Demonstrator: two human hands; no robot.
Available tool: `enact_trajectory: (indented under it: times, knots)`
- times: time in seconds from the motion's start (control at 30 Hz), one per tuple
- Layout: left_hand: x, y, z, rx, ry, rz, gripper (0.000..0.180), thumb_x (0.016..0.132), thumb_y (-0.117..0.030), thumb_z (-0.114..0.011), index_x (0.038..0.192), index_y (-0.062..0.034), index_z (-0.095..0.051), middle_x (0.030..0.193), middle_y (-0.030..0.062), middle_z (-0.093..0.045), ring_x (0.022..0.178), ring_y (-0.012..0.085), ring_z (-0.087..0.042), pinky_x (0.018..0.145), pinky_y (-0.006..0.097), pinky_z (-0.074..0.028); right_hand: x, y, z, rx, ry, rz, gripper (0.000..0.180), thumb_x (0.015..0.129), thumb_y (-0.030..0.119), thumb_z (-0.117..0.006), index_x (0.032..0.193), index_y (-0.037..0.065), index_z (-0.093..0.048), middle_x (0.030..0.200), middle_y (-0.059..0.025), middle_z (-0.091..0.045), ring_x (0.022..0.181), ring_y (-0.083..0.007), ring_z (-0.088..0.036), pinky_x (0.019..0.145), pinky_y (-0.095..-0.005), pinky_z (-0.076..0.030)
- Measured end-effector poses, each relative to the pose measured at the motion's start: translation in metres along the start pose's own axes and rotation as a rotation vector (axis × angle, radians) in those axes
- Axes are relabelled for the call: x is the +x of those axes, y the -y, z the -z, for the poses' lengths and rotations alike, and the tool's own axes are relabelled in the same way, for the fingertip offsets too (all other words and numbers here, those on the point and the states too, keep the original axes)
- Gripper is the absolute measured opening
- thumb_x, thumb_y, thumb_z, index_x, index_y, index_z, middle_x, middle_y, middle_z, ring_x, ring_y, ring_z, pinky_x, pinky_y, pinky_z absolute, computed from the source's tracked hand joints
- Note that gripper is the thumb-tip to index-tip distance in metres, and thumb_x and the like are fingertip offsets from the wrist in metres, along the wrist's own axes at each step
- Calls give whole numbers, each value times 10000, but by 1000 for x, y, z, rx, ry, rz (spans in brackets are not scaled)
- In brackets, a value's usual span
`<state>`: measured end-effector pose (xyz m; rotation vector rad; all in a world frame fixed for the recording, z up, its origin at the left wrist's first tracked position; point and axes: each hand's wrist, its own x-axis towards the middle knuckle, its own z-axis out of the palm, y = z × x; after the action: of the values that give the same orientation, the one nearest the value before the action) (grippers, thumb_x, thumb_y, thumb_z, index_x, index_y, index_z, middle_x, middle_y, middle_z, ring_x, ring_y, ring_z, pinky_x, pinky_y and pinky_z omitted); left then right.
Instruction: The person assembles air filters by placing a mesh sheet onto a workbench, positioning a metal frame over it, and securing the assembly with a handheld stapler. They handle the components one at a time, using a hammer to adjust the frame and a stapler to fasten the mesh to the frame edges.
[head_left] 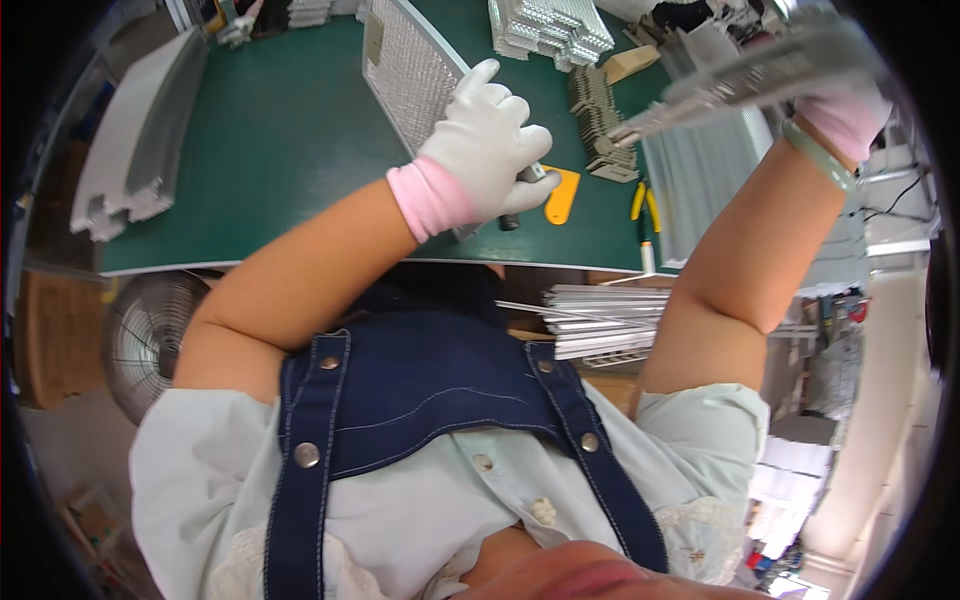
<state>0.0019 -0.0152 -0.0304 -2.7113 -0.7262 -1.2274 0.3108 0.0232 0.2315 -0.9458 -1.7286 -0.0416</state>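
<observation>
My left hand (490, 140), in a white glove with a pink cuff, is closed round the edge of a silver mesh panel (410, 90) with a metal frame. The panel stands tilted on the green table (270, 130). At the upper right my right hand (845, 110), also gloved, grips a long grey metallic object (750, 80), smeared by motion; its kind cannot be made out. Its narrow end points at a row of small metal brackets (600, 120). A flat yellow piece (563, 196) lies beside my left hand, and yellow-handled pliers (645, 212) lie near the table's front edge.
Silver mesh sheets are stacked at the far side (550, 30), and a long curved-looking stack (135, 140) stands at the left. Pale metal lengths (695, 190) lie on the right. Below the table edge are a bundle of metal strips (605, 315) and a floor fan (150, 345).
</observation>
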Motion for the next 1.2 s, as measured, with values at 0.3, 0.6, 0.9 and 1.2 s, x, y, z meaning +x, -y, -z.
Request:
enact_trajectory:
  times: [0.3, 0.6, 0.9, 1.2]
  knots:
    - [-6, -1, -1, -31, -87, 28, 284, 709, -324, -736, 760, -67, -626, 765, 137, -548, 841, 317, -577, 1095, 577, -332, -8, -2, 24, -309, 2, 34, 277, 901, 319, -501, 1005, 110, -649, 976, -25, -691, 891, -201, -659, 786, -334, -519]
    - [-10, 0, 2, -19, -115, 17, 283, 709, -320, -731, 730, -63, -614, 750, 132, -545, 809, 315, -580, 1091, 571, -345, -18, 16, 18, -231, -8, 18, 268, 915, 254, -480, 965, 75, -674, 895, -66, -699, 814, -200, -662, 749, -312, -534]
    - [12, 4, 26, -102, 254, -81, 314, 772, -335, -687, 679, -40, -637, 659, 146, -581, 721, 324, -587, 816, 406, -493, -34, 36, -36, 330, -203, -136, 400, 1023, 318, -452, 1197, -10, -600, 1064, -113, -679, 837, -251, -667, 732, -358, -538]
    - [103, 23, 42, -546, 1073, 391, 523, 949, -495, -449, 1101, -41, -660, 952, 121, -712, 884, 209, -689, 801, 333, -535, -70, 37, -74, 966, -126, -363, 125, 916, 165, -641, 1002, 75, -628, 823, -29, -657, 710, -138, -631, 679, -281, -531]
